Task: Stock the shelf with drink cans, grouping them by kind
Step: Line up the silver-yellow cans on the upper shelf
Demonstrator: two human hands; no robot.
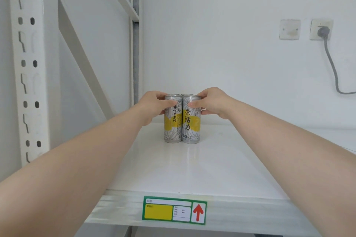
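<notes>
Two slim cans stand upright on the white shelf (173, 169), well back from its front edge and left of its middle, side by side with their sides touching. Both are silver with yellow patches and dark Chinese lettering, so they look like the same kind. The left hand (152, 105) grips the left can (173, 125) near its top: the thumb lies across the front of the can, and the fingers curl round its outer side and over the rim. The right hand (212, 102) holds the right can (191, 127) the same way, its thumb pressed to the front just under the rim and its fingers wrapped round the far side. Neither hand is spread; each is closed round the upper part of its own can, and the lower halves of both cans are bare. Both bases rest on the shelf. Rims show just behind the two tops, but I cannot tell whether more cans stand there. A green price label (174, 210) with a yellow field and a red arrow is stuck to the shelf's front lip. A perforated white post (27, 63) rises at the left, and on the wall at the right a grey cable (331, 63) hangs from a socket (320, 30).
</notes>
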